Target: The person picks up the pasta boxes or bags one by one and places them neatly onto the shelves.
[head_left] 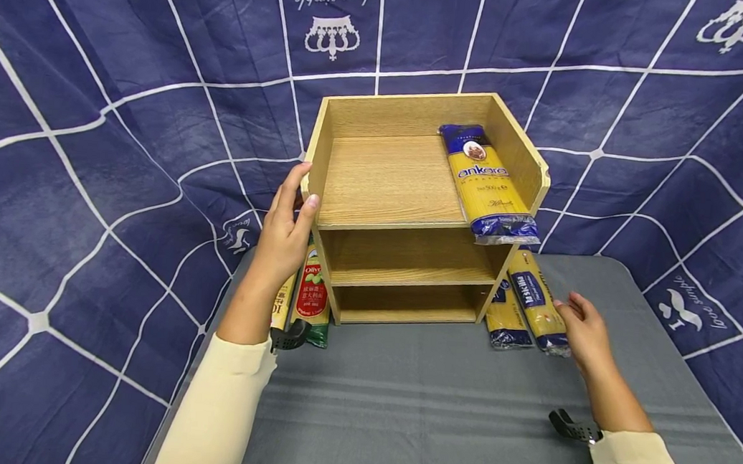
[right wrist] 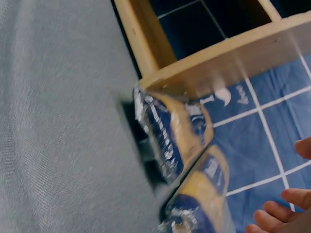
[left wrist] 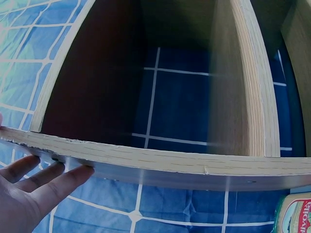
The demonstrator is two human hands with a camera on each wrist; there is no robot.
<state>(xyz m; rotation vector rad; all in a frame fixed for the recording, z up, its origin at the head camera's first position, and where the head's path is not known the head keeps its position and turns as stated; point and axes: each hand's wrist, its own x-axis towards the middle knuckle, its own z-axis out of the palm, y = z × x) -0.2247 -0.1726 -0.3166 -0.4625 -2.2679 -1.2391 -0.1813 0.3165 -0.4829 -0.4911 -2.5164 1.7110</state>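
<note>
A wooden shelf unit with an open top tray stands on the grey table. My left hand holds its left side panel near the front edge; in the left wrist view, fingers lie along the panel's outer face. My right hand is at the right side, fingers loosely bent, beside a yellow pack of la sicilia pasta; the right wrist view shows the fingers apart from the packs. Between that pack and the unit lies another pasta pack. On the top tray, an ankara spaghetti pack leans along the right wall.
Left of the unit lie a red and green pasta pack and a yellow one, partly hidden by my left arm. Two lower compartments face me. Blue cloth with white lines hangs behind and at both sides of the grey table.
</note>
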